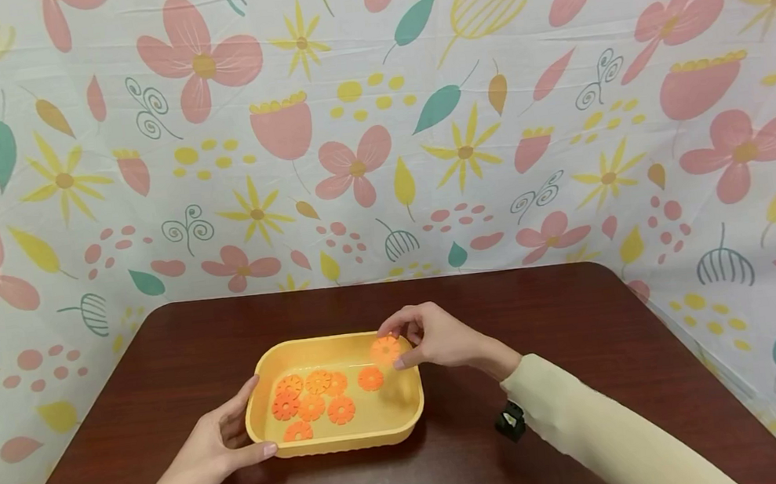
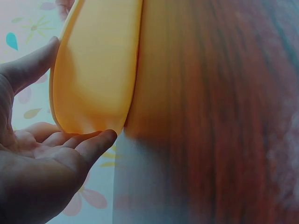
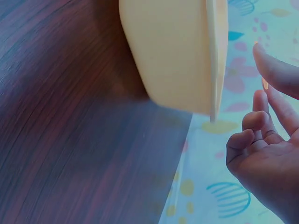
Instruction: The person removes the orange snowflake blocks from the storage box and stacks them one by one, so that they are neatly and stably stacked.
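A yellow oblong tub (image 1: 341, 442) stands on the table, several orange notched discs (image 1: 311, 407) lying flat inside it, mostly toward its left. My left hand (image 1: 203, 444) grips the tub's left end, thumb at the front rim; in the left wrist view the fingers (image 2: 96, 147) wrap that end. Over the tub's right back corner, my right hand (image 1: 446, 336) pinches one orange notched disc (image 1: 386, 349) between thumb and fingers, above the tub floor. Only a thin orange edge of this disc (image 3: 265, 84) shows in the right wrist view.
The dark brown wooden table (image 1: 536, 297) extends around the tub on all sides. Behind it hangs a white cloth (image 1: 355, 64) printed with flowers and leaves. A small black device (image 1: 510, 421) is at the right wrist, below the cream sleeve (image 1: 576, 411).
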Tool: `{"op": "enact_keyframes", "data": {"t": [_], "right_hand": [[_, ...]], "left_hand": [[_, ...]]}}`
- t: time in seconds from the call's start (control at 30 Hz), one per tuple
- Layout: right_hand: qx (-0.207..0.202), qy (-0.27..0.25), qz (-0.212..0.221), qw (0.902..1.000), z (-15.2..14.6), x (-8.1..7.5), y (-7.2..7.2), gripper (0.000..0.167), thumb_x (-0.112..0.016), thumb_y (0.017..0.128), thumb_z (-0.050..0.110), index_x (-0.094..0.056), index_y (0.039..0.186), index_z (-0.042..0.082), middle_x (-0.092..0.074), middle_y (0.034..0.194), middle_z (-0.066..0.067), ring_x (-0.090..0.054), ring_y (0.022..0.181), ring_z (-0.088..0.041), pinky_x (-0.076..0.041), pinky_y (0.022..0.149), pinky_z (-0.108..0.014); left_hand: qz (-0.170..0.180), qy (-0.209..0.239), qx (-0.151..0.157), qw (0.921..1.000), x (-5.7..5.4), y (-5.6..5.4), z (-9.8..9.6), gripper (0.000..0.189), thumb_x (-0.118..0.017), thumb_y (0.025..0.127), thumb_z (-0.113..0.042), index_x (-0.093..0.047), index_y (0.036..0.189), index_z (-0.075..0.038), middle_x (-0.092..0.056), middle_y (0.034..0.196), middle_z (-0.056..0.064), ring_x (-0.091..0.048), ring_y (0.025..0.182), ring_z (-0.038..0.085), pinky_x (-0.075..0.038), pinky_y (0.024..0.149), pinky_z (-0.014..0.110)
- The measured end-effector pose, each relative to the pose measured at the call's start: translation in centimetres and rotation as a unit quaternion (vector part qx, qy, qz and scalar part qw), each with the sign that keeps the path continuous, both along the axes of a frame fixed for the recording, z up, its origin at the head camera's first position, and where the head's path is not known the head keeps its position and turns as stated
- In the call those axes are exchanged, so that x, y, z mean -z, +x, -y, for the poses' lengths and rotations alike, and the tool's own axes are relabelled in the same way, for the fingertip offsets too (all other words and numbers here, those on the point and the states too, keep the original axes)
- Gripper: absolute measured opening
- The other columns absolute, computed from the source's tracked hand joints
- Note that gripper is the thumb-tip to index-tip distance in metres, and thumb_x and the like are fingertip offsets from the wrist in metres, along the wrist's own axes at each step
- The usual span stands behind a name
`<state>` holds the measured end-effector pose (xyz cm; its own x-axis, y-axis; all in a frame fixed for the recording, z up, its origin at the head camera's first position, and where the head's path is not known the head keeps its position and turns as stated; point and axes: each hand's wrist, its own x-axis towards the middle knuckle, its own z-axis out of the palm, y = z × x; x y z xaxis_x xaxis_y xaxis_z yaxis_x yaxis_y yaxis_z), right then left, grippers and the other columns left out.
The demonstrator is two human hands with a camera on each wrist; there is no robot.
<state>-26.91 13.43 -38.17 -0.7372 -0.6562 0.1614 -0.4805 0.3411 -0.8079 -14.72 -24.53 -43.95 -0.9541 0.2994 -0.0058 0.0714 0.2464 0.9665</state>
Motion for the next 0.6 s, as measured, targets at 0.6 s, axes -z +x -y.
{"op": "enact_keyframes", "data": {"t": [0.6], "right_hand": [[0.088,0.007,0.026,0.9958,-6.9,1.6,-0.5,0.038,-0.089,0.082,-0.001,-0.076,0.117,0.002,-0.064,0.099,-0.016,-0.047,0.072,-0.021,-0.039,0.062,-0.024]], "left_hand": [[0.011,0.002,-0.008,0.9999,-0.1,-0.1,0.0,0.102,-0.085,0.09,-0.01,-0.019,0.167,0.001,-0.019,0.17,0.027,-0.04,0.145,0.048,-0.053,0.096,0.027]]}}
